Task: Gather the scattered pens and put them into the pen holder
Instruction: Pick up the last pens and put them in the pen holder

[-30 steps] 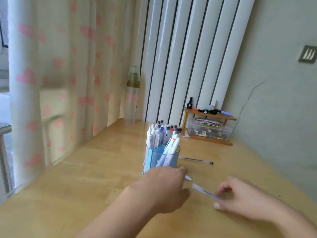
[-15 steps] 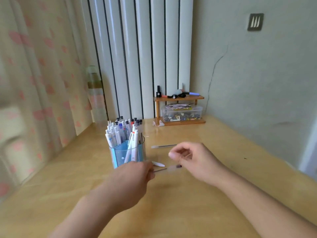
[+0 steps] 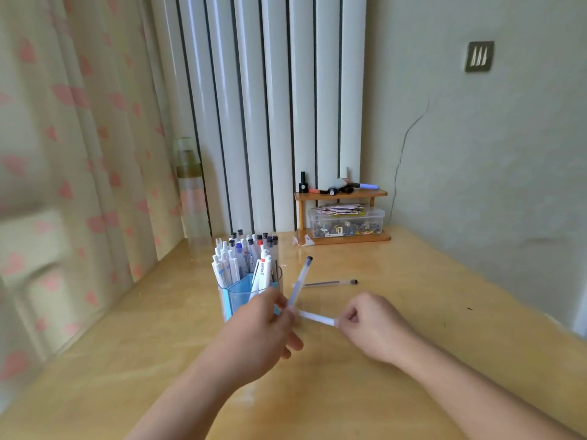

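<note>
A clear blue pen holder [image 3: 236, 298] packed with several pens stands on the wooden desk [image 3: 413, 281]. Just in front of it, my left hand [image 3: 257, 335] is shut on a clear pen with a dark cap [image 3: 300, 279], which tilts up and to the right beside the holder. My right hand [image 3: 376, 325] pinches one end of a white pen [image 3: 316, 318]; its other end reaches my left hand's fingers. Another clear pen [image 3: 327, 283] lies flat on the desk behind both hands.
A small wooden shelf [image 3: 341, 195] with a clear plastic box [image 3: 346, 222] of small items stands at the back by the wall. A tall clear bottle [image 3: 190, 188] stands at the back left near the curtain. The wall runs along the desk's right side.
My left hand has lifted the clear pen so it tilts upward beside the holder. My right hand now holds a white pen toward my left hand. The camera view shifted slightly.
</note>
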